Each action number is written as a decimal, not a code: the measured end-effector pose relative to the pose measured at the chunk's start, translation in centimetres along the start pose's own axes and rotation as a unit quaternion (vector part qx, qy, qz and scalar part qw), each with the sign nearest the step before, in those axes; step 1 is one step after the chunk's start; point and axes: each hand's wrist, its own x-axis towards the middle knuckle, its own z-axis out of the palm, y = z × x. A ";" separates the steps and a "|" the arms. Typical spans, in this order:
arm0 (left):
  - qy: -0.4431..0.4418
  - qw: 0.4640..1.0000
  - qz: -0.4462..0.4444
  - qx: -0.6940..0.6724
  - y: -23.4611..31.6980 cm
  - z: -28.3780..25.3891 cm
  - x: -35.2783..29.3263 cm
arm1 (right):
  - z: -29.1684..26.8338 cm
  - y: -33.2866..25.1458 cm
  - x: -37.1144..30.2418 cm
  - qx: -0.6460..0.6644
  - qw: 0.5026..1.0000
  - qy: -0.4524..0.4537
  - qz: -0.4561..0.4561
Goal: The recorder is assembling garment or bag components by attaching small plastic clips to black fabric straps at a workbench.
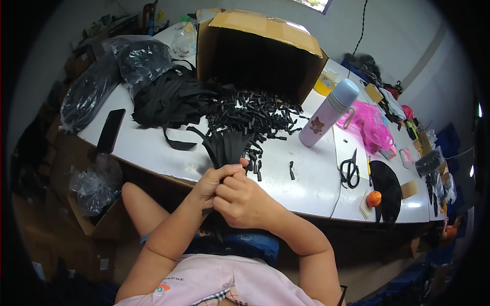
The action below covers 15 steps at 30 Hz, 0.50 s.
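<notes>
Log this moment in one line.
left hand: gripping fanned black straps | right hand: closed against left, contents hidden | table: small black pieces heaped before open cardboard box; lilac bottle and scissors to right

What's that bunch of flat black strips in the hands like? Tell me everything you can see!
The bunch of flat, matte black, fabric-looking strips is held where the person's left hand and right hand close together. Beyond them, its many narrow strips fan out away from the person, over the white table, toward a heap of small black plastic-looking pieces. The hands hide its near part; whether it touches the heap is unclear.
</notes>
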 end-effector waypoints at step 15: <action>0.020 0.840 0.217 0.497 -4.6 -1.6 -1.8 | -1.4 -2.6 -2.0 -0.016 0.946 0.151 0.286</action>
